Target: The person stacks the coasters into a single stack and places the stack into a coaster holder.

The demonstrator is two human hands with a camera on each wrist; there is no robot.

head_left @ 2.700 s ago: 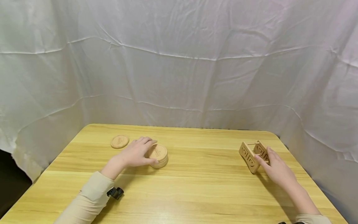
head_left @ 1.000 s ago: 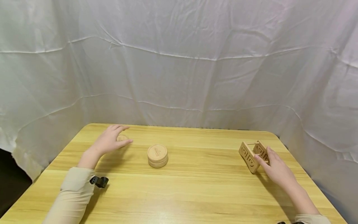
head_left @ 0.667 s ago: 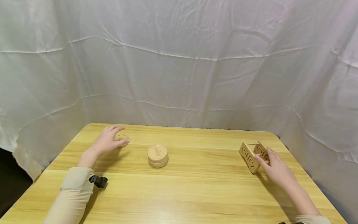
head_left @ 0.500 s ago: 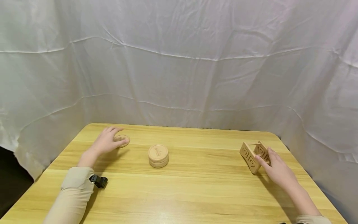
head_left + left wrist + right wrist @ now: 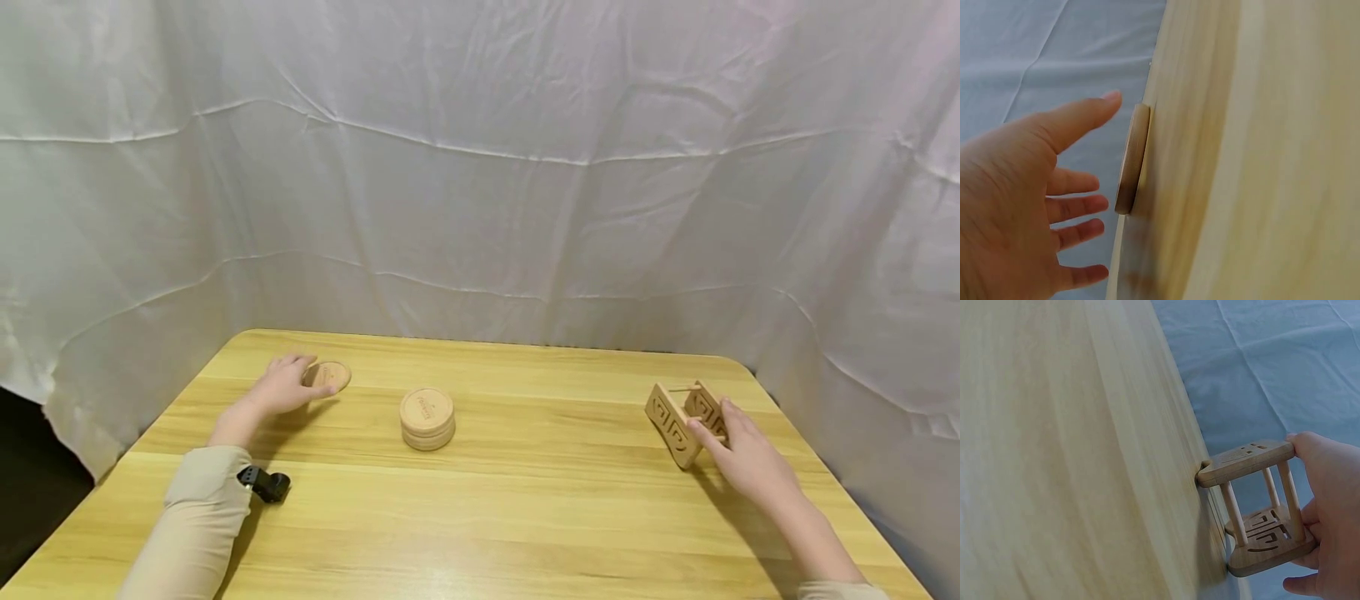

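At the far left of the table, my left hand (image 5: 279,388) is beside a single round wooden coaster (image 5: 332,377), which lies flat. In the left wrist view, the thumb and fingers of that hand are spread near the edge of the coaster (image 5: 1132,161), with nothing in their grasp. A short stack of coasters (image 5: 427,418) stands left of the table's middle, its top engraved. On the right side, my right hand (image 5: 752,460) grips a wooden coaster holder (image 5: 672,427) with cut-out side panels and round rods, thumb on one panel and fingers at the other.
The wood-grain table (image 5: 495,517) ends in rounded back corners. Pale cloth (image 5: 480,208) hangs behind it and along both sides. A small black device (image 5: 264,483) is strapped at the left wrist.
My left hand has left the coaster stack, moved left to the lone coaster and come lower beside it. My right hand keeps its hold on the coaster holder in the same place.
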